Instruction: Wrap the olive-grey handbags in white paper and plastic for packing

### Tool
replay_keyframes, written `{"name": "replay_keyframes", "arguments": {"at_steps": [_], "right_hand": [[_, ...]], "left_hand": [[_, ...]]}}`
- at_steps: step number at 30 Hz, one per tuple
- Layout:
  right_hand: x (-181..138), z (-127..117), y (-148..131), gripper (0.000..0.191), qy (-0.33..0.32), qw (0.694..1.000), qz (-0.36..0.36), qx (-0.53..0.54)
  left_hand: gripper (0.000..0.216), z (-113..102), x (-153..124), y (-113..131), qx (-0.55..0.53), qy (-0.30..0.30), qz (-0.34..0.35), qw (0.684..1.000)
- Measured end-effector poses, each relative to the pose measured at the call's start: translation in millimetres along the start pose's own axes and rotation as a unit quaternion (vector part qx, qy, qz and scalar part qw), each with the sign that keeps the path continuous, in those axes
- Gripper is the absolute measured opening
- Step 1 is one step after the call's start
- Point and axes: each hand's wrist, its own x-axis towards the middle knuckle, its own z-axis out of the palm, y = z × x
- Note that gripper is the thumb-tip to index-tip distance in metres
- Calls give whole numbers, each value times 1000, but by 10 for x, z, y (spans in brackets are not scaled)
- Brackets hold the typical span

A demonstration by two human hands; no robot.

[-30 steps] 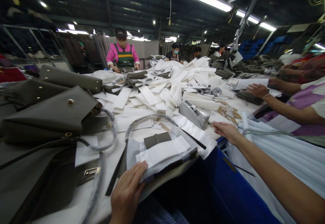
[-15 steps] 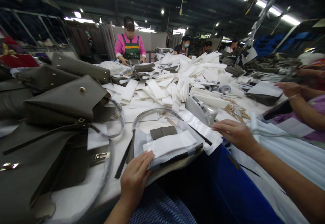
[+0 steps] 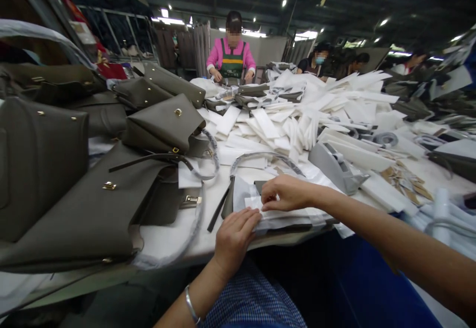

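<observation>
In front of me at the table edge lies an olive handbag (image 3: 228, 200), partly covered by white wrapping sheets (image 3: 241, 189). Its handle (image 3: 266, 155), wrapped in clear film, arches up behind it. My left hand (image 3: 235, 234) rests with fingers flat on the near left part of the white packing. My right hand (image 3: 285, 193) is just above and right of it, thumb and fingers curled together over the packing; whatever is between the fingertips is hidden. A grey tape dispenser (image 3: 329, 165) stands behind the handbag to the right.
Olive handbags with gold fittings (image 3: 154, 196) crowd the left of the table. White foam sheets (image 3: 267, 124) are heaped at the back. Brown tags (image 3: 403, 184) lie to the right. A blue bin (image 3: 368, 273) is below the right edge. A co-worker in pink (image 3: 232, 52) stands across the table.
My right hand has moved left, from beside the tape dispenser to above the wrapped handbag, near my left hand. The left hand stays on the packing. The view has turned left.
</observation>
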Motion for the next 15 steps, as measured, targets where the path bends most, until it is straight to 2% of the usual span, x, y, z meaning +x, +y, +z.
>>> {"name": "replay_keyframes", "arguments": {"at_steps": [4,10,15], "right_hand": [[293,-5,93,10,-68,995,17,-73],[593,-53,-11,9,-146,972,10,-183],[780,-33,-15,18,-157,961,13,-229]], "left_hand": [[27,7,-9,-5,-3,7,1,1000],[24,3,0,-6,5,35,7,999],[24,5,13,-11,1,27,15,1000]]}}
